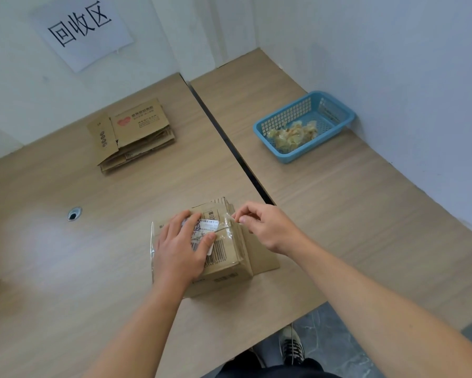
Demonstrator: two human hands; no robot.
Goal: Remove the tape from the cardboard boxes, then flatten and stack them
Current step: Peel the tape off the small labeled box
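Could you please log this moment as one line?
left hand pressing box | right hand peeling tape | basket holds scraps

Left hand (181, 248) presses flat on the cardboard box (224, 264). Right hand (267, 227) pinches clear tape (226, 221) at the box's top edge, on the surface (65, 255).

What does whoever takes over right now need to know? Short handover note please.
Left hand: flat on the box, pinning it to the table.
Right hand: pinching a clear tape strip peeling off the box top.
Done: flattened boxes stacked at far left; pulled tape in the blue basket at right.
Left: finish peeling, bin the tape, flatten this box, add it to the stack.
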